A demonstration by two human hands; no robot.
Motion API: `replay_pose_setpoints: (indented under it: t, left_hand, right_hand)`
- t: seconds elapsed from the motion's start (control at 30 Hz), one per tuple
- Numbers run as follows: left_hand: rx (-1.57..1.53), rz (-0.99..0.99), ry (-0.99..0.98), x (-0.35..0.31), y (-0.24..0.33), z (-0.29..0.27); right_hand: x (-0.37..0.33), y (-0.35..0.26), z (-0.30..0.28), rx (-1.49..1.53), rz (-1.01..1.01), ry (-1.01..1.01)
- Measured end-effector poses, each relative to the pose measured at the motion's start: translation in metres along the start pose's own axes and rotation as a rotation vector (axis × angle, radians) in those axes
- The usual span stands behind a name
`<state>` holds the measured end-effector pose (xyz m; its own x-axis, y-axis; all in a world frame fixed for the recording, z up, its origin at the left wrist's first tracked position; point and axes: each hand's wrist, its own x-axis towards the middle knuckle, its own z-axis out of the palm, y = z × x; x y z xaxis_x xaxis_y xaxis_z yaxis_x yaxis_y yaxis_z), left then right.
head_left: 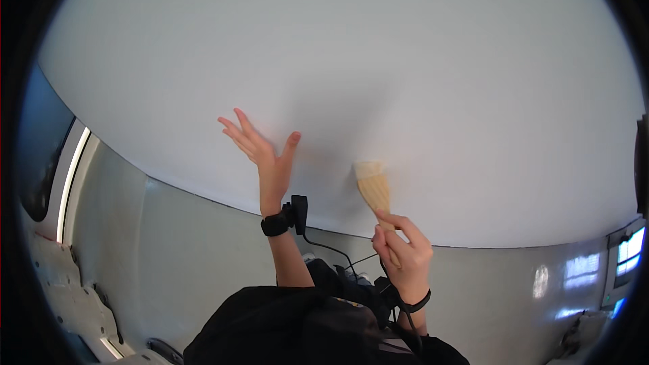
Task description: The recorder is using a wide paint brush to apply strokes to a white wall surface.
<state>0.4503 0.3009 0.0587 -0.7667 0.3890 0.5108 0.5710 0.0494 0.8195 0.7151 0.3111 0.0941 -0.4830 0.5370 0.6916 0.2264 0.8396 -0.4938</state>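
My right hand (407, 257) grips the slim end of a flat, wide brush (374, 190) with a pale wooden handle and short whitish bristles. The bristles point away from me, over a broad white surface (446, 81); whether they touch it I cannot tell. Left of the brush, my left hand (263, 149) is open over the same surface, with its fingers spread and thumb out. It holds nothing. A soft shadow falls on the white surface between and beyond both hands.
A black device on a strap (287, 216) sits on my left wrist, and its cable runs towards my body. The white surface ends in a curved near edge, with grey floor (182, 230) below. White panels (74, 290) stand at the lower left. A bright window (630, 251) shows at far right.
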Motion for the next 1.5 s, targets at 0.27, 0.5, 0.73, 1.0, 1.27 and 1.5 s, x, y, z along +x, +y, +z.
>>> replay_pose_setpoints:
  t: [0.27, 0.5, 0.73, 1.0, 1.27, 1.5]
  left_hand:
    - [0.029, 0.045, 0.049, 0.0, -0.017, 0.007]
    - [0.026, 0.014, 0.028, -0.003, -0.019, 0.016]
    - [0.021, 0.046, 0.03, -0.004, -0.021, 0.008]
    - [-0.013, 0.063, 0.046, -0.002, -0.019, 0.013]
    - [-0.004, 0.071, 0.065, -0.004, -0.026, 0.014]
    - [0.017, 0.08, 0.047, -0.005, -0.022, 0.007]
  right_hand:
    - [0.006, -0.022, -0.065, 0.188, -0.185, 0.176]
    - [0.021, -0.023, -0.053, -0.018, -0.032, 0.26]
    - [-0.005, -0.015, -0.018, 0.058, 0.337, 0.052]
    - [-0.005, -0.029, -0.061, 0.355, 0.146, 0.341]
    - [0.006, -0.01, -0.058, -0.039, 0.076, 0.378]
    - [-0.01, -0.016, -0.053, -0.032, 0.206, 0.226]
